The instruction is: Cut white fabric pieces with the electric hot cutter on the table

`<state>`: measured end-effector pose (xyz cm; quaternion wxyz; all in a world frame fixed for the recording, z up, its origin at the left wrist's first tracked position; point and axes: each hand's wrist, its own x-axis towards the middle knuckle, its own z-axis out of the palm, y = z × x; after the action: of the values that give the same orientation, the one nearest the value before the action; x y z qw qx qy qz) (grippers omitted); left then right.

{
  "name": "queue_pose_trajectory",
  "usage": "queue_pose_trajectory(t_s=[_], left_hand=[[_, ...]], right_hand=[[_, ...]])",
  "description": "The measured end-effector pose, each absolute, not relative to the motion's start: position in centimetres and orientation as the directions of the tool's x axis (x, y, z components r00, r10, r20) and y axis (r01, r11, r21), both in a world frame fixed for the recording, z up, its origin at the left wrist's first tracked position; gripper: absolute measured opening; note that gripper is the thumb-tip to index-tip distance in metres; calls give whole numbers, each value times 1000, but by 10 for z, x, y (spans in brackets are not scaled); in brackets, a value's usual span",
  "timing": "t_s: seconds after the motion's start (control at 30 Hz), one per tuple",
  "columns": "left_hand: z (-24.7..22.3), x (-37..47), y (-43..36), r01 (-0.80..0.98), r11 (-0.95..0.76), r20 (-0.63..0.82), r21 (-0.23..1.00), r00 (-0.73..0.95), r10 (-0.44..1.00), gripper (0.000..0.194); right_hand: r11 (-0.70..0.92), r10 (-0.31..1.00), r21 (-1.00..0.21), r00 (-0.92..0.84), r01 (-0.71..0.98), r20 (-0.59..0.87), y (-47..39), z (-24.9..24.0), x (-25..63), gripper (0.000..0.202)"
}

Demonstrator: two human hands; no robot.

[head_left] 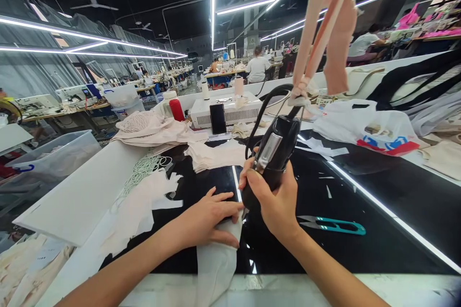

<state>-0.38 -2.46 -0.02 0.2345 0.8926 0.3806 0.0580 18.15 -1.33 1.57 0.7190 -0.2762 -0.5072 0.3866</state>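
Observation:
My right hand [273,196] is wrapped round a black corded electric cloth cutter [275,151] with a silver plate on its side. It hangs from knotted pink fabric strips [327,24], and its lower end is mostly hidden behind my fingers. My left hand [216,218] lies with fingers spread on a pale fabric piece [218,264], which drapes over the table's front edge. The fingertips are close beside the cutter's base. Whether the blade touches the cloth I cannot tell. Right of my right hand lie teal thread snips [338,225].
Cut pale fabric pieces [216,153] and a green cord bundle [147,170] lie on the black tabletop [382,211]. A phone [218,119] leans against a white machine box [201,115]. A plastic bag [378,127] sits back right. People work at sewing tables beyond.

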Motion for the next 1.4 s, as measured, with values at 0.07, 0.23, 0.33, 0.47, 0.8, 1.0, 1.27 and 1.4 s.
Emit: queue_pose_trajectory(t_s=[0.07, 0.23, 0.33, 0.47, 0.8, 1.0, 1.27, 1.4], left_hand=[[2, -5, -25, 649, -589, -100, 482, 708, 699, 32], [1, -6, -24, 639, -597, -102, 485, 719, 687, 30], [0, -5, -22, 644, -593, -106, 484, 716, 690, 30], [2, -4, -22, 655, -576, -130, 489, 708, 695, 31], [-3, -5, -19, 623, -629, -74, 465, 735, 674, 26], [-8, -9, -16, 592, -650, -51, 477, 756, 652, 31], [-12, -10, -13, 570, -653, -55, 499, 772, 633, 38], [-10, -9, -12, 576, -633, -72, 516, 766, 639, 44]], right_hand=[[555, 832, -784, 201, -278, 517, -12, 16, 183, 29], [550, 835, -789, 196, -275, 514, -12, 16, 183, 27], [549, 836, -791, 189, -269, 515, -14, 16, 183, 27], [541, 840, -807, 191, -235, 508, -14, 14, 184, 25], [533, 846, -804, 163, -265, 507, -23, 11, 181, 23], [515, 857, -825, 171, -233, 486, -27, 10, 182, 25], [500, 861, -787, 109, -360, 497, -38, 10, 182, 22], [501, 857, -778, 89, -378, 508, -40, 8, 180, 22]])
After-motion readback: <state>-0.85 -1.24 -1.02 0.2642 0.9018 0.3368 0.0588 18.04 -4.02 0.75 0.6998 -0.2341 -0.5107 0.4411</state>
